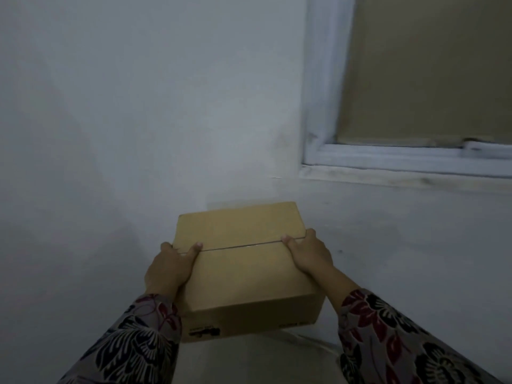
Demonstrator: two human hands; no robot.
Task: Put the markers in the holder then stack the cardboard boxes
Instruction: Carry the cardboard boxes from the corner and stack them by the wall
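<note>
Fingers first: both thumbs were hooked over the top of the cardboard box, one at each end of the seam running across the lid. The other fingers were curled down the side walls, mostly out of sight. So the left hand clamped the left side and the right hand the right, a plain two-sided squeeze with the floral sleeves coming in from below. The box was closed and sat roughly level, right in front of the person and close to the pale wall, with a window frame up and to the right. Under its near edge was a pale surface; I honestly couldn't tell what that was, or whether the box was touching it or hanging just above. No markers, holder or second box showed anywhere, so my guess is this was the stacking part, with this box being carried to its spot. To do that well, I'd keep the pressure even on both sides so it doesn't twist. I'd hold it flat, square its corners over whatever it's going on, and lower it straight down. I wouldn't let the thumbs go until the base was fully seated, since a half-landed box could tip off the edge.
</note>
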